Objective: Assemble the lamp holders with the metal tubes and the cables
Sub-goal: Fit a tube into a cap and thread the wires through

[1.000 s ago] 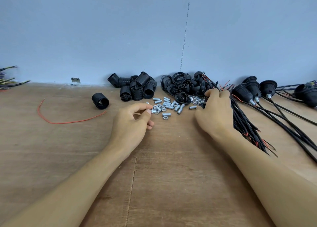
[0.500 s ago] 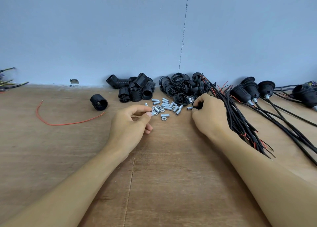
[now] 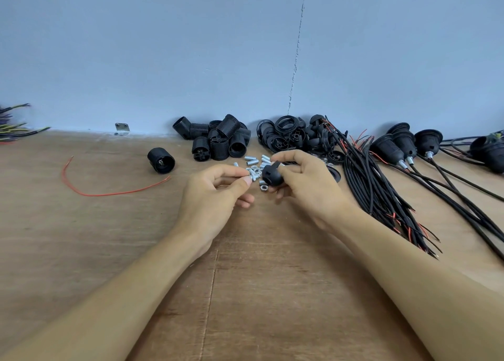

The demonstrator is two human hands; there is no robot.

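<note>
My right hand (image 3: 308, 186) grips a black lamp holder cap (image 3: 271, 174) just above the wooden table (image 3: 261, 292). My left hand (image 3: 215, 197) pinches a small metal tube (image 3: 250, 173) between thumb and forefinger, its tip close to the cap. Behind both hands lies a heap of loose metal tubes and nuts (image 3: 257, 162). A bundle of black cables (image 3: 379, 194) with red wire ends fans out to the right of my right hand.
Black threaded lamp holder bodies (image 3: 218, 140) and a pile of black caps and rings (image 3: 291, 135) sit against the blue wall. One holder body (image 3: 161, 160) and a red wire (image 3: 109, 191) lie to the left. Assembled holders with cables (image 3: 403, 145) rest at far right.
My right hand left the pile by the cables and came toward the middle holding a black cap. My left hand kept its pinch on the tube and rose slightly toward the cap.
</note>
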